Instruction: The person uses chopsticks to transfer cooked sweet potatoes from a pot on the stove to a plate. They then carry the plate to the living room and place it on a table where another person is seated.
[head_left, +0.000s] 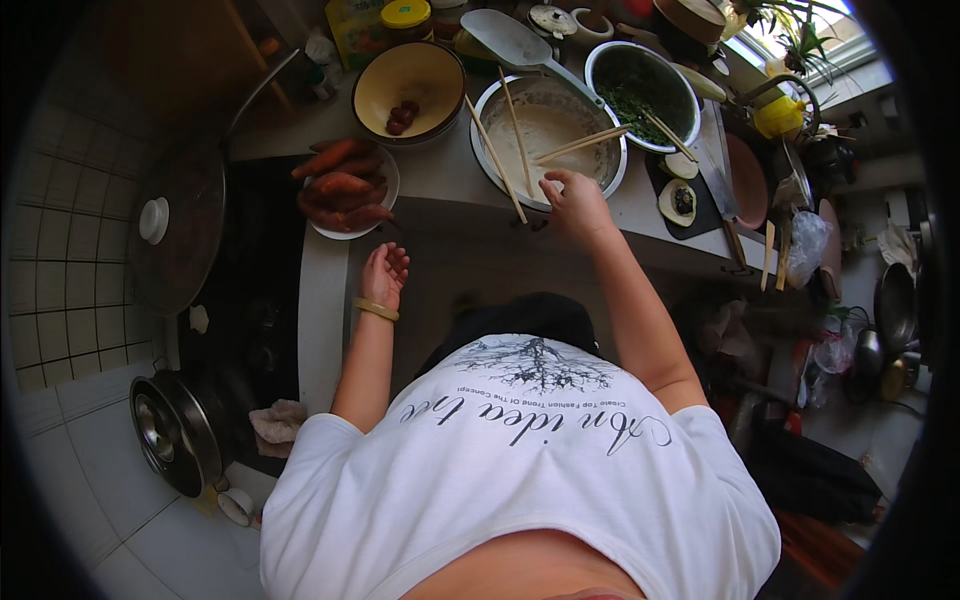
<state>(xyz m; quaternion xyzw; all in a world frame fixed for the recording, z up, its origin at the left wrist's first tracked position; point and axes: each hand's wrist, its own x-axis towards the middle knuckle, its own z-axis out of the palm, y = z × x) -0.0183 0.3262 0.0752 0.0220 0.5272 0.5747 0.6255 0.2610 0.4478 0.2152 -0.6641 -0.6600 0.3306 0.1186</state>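
My right hand (576, 204) is at the near rim of a metal bowl of pale batter (551, 127), its fingers bent near the tip of a wooden chopstick (516, 131); whether they touch is unclear. Another chopstick (495, 159) lies across the bowl's left side, and a pair (583, 145) leans on its right rim. My left hand (386, 276), with a bangle at the wrist, is empty, palm up with curled fingers, below a white plate (393, 174) of sweet potatoes (346, 187). A large plastic scoop (510, 41) rests over the batter bowl's far rim.
A yellow bowl (382, 75) holds a few dark red pieces. Chopped greens fill part of a metal bowl (679, 82). A cleaver (720, 172) lies beside a dark board (694, 214) with cut vegetable pieces. Left are a lidded pan (180, 232) and a black stove (247, 300).
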